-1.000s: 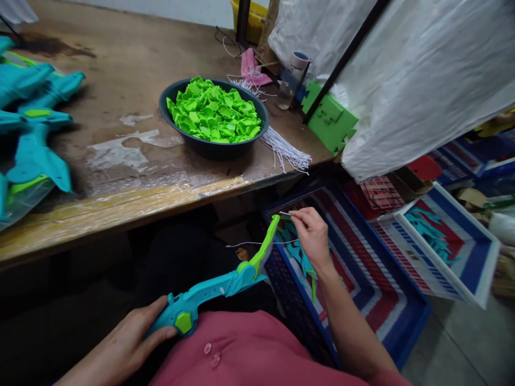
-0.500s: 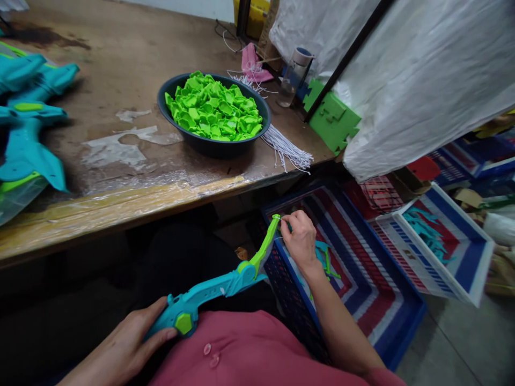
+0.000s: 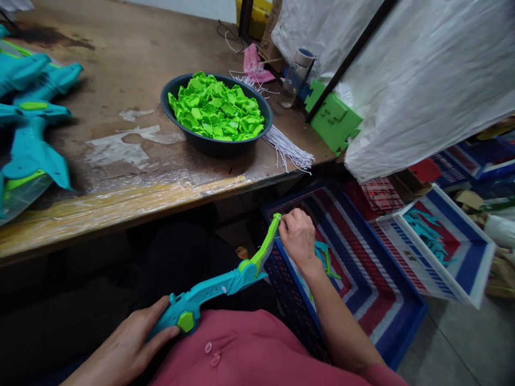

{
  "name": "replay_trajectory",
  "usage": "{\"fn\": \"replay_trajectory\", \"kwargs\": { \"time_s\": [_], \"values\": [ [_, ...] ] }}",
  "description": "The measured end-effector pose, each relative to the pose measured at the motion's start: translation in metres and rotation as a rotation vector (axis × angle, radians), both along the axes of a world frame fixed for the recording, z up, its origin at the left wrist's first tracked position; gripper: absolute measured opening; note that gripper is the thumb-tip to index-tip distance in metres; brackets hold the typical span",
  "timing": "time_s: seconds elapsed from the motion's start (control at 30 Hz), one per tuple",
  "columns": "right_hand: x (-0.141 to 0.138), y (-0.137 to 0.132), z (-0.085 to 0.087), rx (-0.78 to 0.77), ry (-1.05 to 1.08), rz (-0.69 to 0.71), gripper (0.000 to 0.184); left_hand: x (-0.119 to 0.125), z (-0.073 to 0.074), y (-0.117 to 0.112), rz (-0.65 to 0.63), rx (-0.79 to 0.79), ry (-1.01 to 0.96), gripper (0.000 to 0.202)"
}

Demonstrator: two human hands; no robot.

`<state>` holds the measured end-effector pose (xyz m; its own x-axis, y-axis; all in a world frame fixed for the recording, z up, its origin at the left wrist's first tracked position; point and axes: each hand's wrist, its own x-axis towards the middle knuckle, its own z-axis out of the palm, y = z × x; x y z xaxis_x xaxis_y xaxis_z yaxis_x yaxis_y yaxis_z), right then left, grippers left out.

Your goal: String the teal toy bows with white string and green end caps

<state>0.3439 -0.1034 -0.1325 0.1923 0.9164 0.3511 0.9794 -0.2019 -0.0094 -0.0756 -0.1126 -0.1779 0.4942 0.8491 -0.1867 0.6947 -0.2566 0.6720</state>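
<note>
My left hand (image 3: 134, 335) is closed round the lower end of a teal and green plastic toy bow (image 3: 213, 284), next to its green hexagonal piece. The toy slants up to the right across my lap, and its green arm ends in a narrow tip. At that tip, my right hand (image 3: 298, 236) has its fingers pinched together on a thin white cord (image 3: 278, 216), of which only a little shows. The fingertips themselves are mostly hidden behind the hand.
On the table (image 3: 132, 59) stands a dark bowl (image 3: 219, 150) heaped with green pieces. Beside it lie white cords (image 3: 287, 147) and a clear bottle (image 3: 296, 78). Teal toy parts (image 3: 34, 145) are piled left. A striped crate (image 3: 374, 300) and a white basket (image 3: 477, 268) stand right.
My right hand has shifted slightly and now sits closer against the green tip; less of the white cord shows. My left hand and the toy bow stay nearly still.
</note>
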Motion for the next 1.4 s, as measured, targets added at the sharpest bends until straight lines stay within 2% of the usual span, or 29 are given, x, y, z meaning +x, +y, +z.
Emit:
{"fn": "replay_trajectory", "kwargs": {
  "time_s": [0.1,0.33,0.43,0.57,0.6,0.7,0.8,0.9,0.97,1.03,1.1,1.17,1.23,1.3,1.33,1.4],
  "values": [
    [-0.001,0.002,0.004,-0.031,-0.016,-0.008,0.017,0.002,0.002,-0.002,-0.008,0.0,0.01,0.047],
    [0.0,0.006,0.011,-0.069,-0.018,-0.037,0.017,-0.008,-0.015,-0.001,-0.099,0.017,0.019,0.048],
    [-0.002,0.006,0.01,-0.072,-0.003,-0.025,0.012,-0.008,-0.018,0.0,-0.124,0.058,0.014,0.048],
    [-0.005,0.005,0.006,-0.074,0.018,0.003,0.036,-0.008,-0.015,-0.001,-0.143,0.084,-0.001,0.049],
    [-0.005,0.005,0.004,-0.087,0.022,0.007,0.036,-0.008,-0.015,-0.001,-0.145,0.085,0.001,0.049],
    [-0.002,0.007,-0.001,-0.13,0.021,0.012,0.018,-0.007,-0.014,0.002,-0.152,0.077,0.013,0.048],
    [0.008,0.007,-0.003,-0.144,0.017,0.04,0.017,0.01,-0.001,0.007,-0.188,0.011,0.021,0.045],
    [0.027,-0.006,0.001,-0.121,0.04,0.079,0.022,0.042,0.027,0.011,-0.254,-0.098,0.021,0.034],
    [0.046,-0.019,0.001,-0.084,0.066,0.097,0.028,0.058,0.047,0.016,-0.228,0.05,-0.068,0.035],
    [0.067,-0.032,-0.003,-0.002,0.054,0.125,0.029,0.061,0.063,0.021,-0.116,0.291,-0.159,0.034],
    [0.081,-0.044,-0.011,0.007,0.051,0.157,0.03,0.046,0.074,0.021,0.187,0.591,-0.161,0.04],
    [0.084,-0.055,-0.018,0.002,0.086,0.124,0.032,0.02,0.081,0.015,0.539,0.838,-0.041,0.049],
    [0.079,-0.063,-0.021,-0.011,0.114,0.077,0.034,-0.011,0.079,0.007,0.823,0.927,0.099,0.056],
    [0.073,-0.066,-0.022,-0.003,0.124,0.069,0.036,-0.038,0.07,0.005,1.029,0.812,0.059,0.059],
    [0.07,-0.065,-0.022,0.013,0.132,0.08,0.035,-0.047,0.063,0.007,1.12,0.683,-0.074,0.057],
    [0.069,-0.059,-0.02,0.032,0.221,0.088,0.031,-0.057,0.051,0.015,1.234,0.313,-0.495,0.052]
  ]
}}
